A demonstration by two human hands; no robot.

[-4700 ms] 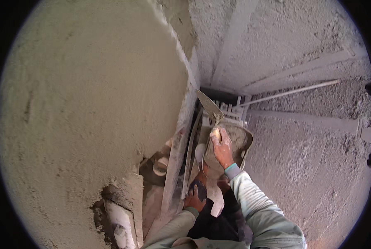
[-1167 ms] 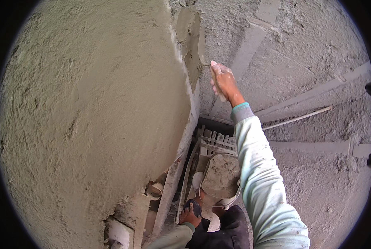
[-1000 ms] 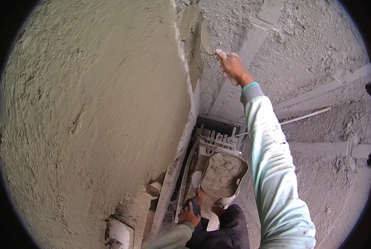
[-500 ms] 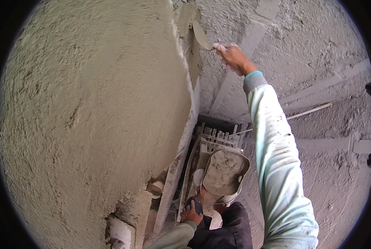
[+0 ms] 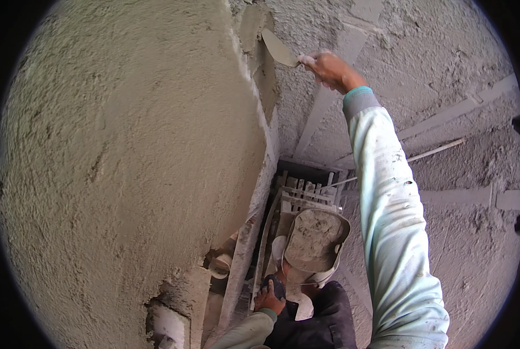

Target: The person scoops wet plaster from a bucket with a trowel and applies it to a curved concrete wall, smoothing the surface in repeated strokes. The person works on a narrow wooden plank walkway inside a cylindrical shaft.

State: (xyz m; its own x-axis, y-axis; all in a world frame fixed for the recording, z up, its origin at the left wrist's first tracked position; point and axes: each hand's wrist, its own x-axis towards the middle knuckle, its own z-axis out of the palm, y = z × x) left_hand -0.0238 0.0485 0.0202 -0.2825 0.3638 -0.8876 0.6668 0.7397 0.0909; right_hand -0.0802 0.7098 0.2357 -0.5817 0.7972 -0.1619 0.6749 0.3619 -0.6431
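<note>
Wall corner: right hand raised higher, trowel now touching plaster.

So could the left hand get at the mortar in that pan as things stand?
Probably yes. The left hand sits low beside the pan, whose open top shows the mortar uncovered, with nothing between them. The right hand is far up, holding the trowel at the wall.

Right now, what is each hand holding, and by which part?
The right hand holds a trowel by its handle, blade against the plastered corner. The left hand grips the near edge of a mortar-loaded board.
</note>
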